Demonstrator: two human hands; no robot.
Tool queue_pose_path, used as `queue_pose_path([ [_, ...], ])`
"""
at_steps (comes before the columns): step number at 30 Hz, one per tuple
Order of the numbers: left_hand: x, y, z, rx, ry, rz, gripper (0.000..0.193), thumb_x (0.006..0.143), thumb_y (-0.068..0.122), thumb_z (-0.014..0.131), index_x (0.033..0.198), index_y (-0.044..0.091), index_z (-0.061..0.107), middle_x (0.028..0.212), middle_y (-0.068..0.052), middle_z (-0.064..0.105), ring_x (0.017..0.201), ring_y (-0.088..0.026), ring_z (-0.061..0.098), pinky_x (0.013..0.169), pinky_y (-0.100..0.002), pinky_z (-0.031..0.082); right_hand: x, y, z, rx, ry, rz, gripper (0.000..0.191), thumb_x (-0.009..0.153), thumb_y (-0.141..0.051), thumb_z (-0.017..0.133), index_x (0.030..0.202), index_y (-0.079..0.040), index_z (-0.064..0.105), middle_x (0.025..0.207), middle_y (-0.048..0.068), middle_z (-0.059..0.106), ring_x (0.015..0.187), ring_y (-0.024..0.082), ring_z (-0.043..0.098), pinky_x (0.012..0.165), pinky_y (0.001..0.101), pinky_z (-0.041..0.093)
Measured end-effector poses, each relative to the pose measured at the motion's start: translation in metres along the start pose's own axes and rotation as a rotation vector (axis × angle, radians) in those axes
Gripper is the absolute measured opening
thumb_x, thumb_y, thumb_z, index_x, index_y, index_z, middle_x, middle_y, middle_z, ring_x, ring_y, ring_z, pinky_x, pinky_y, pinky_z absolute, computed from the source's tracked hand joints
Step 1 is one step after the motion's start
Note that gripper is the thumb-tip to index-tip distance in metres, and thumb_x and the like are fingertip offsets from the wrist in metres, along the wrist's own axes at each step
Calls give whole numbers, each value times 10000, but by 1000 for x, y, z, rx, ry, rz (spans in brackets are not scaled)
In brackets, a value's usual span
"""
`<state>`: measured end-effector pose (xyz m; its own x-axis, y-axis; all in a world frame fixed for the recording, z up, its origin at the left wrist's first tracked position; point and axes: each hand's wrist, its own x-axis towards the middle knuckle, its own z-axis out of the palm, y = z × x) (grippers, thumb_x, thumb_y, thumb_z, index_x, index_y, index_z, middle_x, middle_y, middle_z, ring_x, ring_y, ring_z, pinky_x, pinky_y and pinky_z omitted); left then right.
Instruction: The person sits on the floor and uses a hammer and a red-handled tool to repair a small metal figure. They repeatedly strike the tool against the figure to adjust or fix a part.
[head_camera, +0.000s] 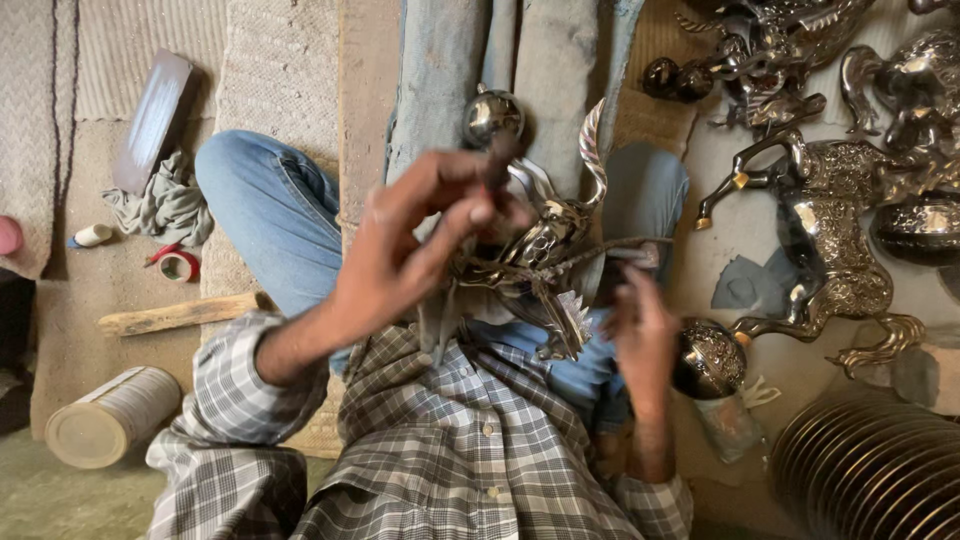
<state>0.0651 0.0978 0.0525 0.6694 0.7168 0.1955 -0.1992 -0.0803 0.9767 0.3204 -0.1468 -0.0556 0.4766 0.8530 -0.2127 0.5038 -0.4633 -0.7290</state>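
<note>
Left hand (400, 250) pinches a dark rod tipped with a shiny metal ball (492, 117); right hand (640, 325) grips the silver horned ornament (545, 245) between both hands.

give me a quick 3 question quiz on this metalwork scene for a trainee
1. True or false: the left hand pinches a dark stem topped by a shiny metal ball.
2. Which lies beside the roll of red tape on the mat? A) a grey rag B) a glass bottle C) a hammer
3. Fill in: the right hand steadies a shiny metal ____ figure with a curved wing over the lap.

Key
1. True
2. A, the grey rag
3. bird. Finished metal horse figures lie on the floor to the right.
</note>
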Motion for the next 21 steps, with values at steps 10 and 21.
queue_pose_path([
  [10,30,-6,3,-59,-40,-16,407,1104,58,720,1389,72,430,1213,-81,701,1099,-150,747,973,-291,681,20,-2,42,-81,-13,-229,315,967,-243,667,1138,18,620,1012,254,645,930,453,591,762,494,455],
  [21,73,-33,22,146,-213,88,566,1002,157,812,1490,124,528,1143,-55,766,784,-89,785,622,-238,633,-22,-29,-16,223,621,-478,281,1136,-111,542,1365,-70,385,1320,315,593,1103,379,690,948,482,637],
])
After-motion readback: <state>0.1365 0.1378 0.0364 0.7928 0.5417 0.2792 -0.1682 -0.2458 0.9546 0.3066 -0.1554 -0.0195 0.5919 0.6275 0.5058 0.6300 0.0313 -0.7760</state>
